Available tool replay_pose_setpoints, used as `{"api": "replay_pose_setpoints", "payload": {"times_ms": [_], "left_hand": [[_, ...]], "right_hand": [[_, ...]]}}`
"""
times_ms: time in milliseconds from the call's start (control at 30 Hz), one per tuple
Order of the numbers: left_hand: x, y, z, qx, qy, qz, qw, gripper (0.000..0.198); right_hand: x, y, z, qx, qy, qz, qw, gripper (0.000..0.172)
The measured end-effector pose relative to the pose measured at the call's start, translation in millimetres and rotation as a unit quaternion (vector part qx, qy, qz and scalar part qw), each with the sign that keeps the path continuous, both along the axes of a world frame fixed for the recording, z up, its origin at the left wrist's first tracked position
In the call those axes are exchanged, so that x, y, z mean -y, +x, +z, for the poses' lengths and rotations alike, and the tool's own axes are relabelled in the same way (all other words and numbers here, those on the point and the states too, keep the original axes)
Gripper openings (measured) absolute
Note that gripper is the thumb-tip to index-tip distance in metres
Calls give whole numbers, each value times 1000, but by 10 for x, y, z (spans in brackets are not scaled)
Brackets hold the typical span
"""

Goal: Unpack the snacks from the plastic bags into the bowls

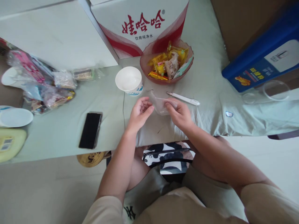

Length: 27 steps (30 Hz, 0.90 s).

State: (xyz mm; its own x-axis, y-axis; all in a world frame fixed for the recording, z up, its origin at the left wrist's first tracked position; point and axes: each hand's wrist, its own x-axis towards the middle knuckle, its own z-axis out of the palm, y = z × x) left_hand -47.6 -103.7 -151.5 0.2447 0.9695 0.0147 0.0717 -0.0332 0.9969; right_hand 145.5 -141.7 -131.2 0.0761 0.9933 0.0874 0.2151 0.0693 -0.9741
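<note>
My right hand (178,112) pinches a thin, clear plastic piece (161,105) between thumb and fingers, a little above the table's front part. Its kind is unclear; it could be film or a small bag. My left hand (141,112) is beside the plastic's left end, with fingers loosely curled, thumb apart and nothing visible in it. Just behind my right hand lies a white utility knife (184,98). A white paper cup (129,81) with a blue print stands behind my left hand. Farther back is a pinkish glass bowl (146,67) of wrapped snacks (171,62).
A black phone (90,130) lies at the front left. Plastic-bagged items (50,90) crowd the far left. A white-and-red carton (142,28) stands at the back. To the right are a blue box (261,59) and a clear plastic cup (268,91) on its side.
</note>
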Motion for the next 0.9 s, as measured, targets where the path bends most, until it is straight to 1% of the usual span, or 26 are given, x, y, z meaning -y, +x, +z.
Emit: {"api": "replay_pose_setpoints", "payload": {"times_ms": [67,133,233,300,367,433,500,600,667,733,800,833,900], "left_hand": [[31,30,30,7,-21,-61,998,61],[74,65,72,4,-33,-108,994,62],[115,91,128,-2,-55,-138,989,65],[116,94,150,4,-65,-127,990,67],[105,97,159,18,-62,-90,994,62],[92,106,163,41,-58,-49,996,57],[87,117,168,66,-64,-21,996,55],[92,129,196,72,-81,-11,994,55],[99,133,222,61,-83,-15,995,54],[105,132,241,49,-81,-18,995,53],[109,129,244,41,-78,-21,996,52],[111,125,239,40,-77,-20,996,52],[115,117,221,38,-79,-19,996,54]], "right_hand": [[20,-24,-12,17,20,41,999,31],[39,-53,-28,22,32,89,995,31],[53,-80,-52,-6,28,135,990,33],[52,-84,-64,-37,14,148,988,33],[48,-85,-69,-53,-4,138,989,31],[42,-89,-66,-47,-29,95,994,27],[30,-92,-54,-37,-53,40,997,21],[2,-83,-31,-36,-53,-21,998,17],[-13,-71,-23,-38,-37,-38,998,21],[-20,-63,-22,-51,-34,-31,998,33],[-16,-59,-20,-71,-55,6,996,42],[-13,-58,-17,-73,-70,28,995,42],[-6,-56,-4,-54,-93,57,993,36]]}}
